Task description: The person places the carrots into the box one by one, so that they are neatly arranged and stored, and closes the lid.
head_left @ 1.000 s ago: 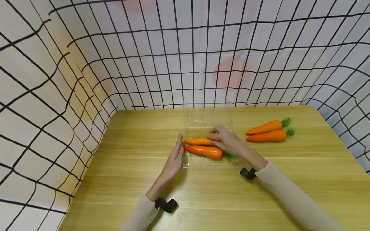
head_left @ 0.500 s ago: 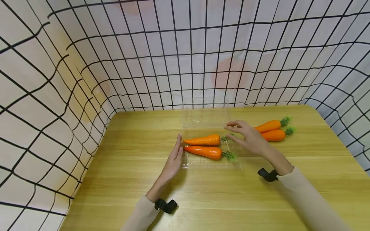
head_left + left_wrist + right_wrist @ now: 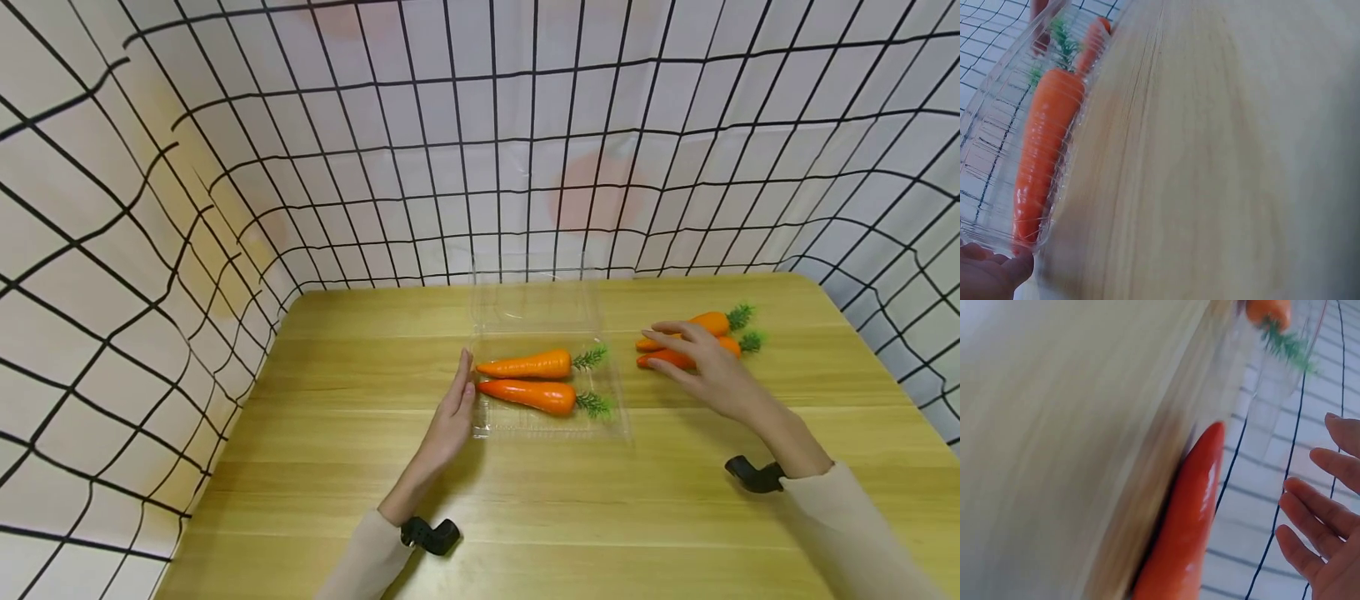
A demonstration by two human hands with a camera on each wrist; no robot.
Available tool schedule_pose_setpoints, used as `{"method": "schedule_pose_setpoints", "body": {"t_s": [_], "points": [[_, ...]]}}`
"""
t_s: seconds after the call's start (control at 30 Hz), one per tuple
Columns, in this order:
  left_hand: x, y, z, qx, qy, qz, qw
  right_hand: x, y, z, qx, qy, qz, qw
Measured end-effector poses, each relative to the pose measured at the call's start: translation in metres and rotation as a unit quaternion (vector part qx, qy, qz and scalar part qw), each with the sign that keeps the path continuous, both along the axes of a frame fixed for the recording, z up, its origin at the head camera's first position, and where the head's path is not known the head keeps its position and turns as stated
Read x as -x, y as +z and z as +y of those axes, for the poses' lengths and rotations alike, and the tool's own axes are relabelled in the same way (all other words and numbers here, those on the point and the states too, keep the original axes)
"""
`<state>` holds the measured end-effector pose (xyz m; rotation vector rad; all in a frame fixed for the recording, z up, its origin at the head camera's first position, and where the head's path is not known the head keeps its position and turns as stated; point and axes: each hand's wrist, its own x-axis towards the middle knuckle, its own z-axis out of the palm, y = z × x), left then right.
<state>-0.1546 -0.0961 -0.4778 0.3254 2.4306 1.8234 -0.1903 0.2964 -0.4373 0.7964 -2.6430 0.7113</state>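
Two orange carrots with green tops, a rear carrot (image 3: 525,365) and a front carrot (image 3: 531,397), lie side by side in a clear plastic clamshell box (image 3: 551,427), tips to the left. My left hand (image 3: 448,417) rests against the box's left end with straight fingers; in the left wrist view its fingertips (image 3: 1019,265) touch the end wall. My right hand (image 3: 705,367) hovers over two more carrots on the table, a far carrot (image 3: 712,322) and a near carrot (image 3: 1179,531), partly hiding both. Its fingers are spread and hold nothing.
The box's transparent lid (image 3: 534,302) stands folded back behind it. A black wire grid (image 3: 495,167) with white cloth behind it encloses the wooden table (image 3: 337,467) at the back and sides.
My right hand has let go of the rear carrot in the box and moved right, over the two carrots on the table. The left hand has stayed at the box's end.
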Motion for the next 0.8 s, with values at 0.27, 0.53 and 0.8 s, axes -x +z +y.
{"method": "schedule_pose_setpoints", "body": {"t_s": [0.27, 0.53, 0.8], "points": [[-0.001, 0.000, 0.000, -0.002, 0.000, -0.001, 1.0000, 0.000, -0.010, 0.033, -0.009, -0.013, 0.018, 0.9997], [0.000, 0.000, 0.000, -0.001, -0.004, -0.001, 1.0000, -0.002, -0.016, 0.057, -0.019, -0.056, -0.050, 0.9970], [0.000, 0.001, 0.000, 0.000, -0.002, -0.003, 1.0000, 0.001, -0.027, 0.071, -0.014, -0.056, -0.052, 0.9970]]}}
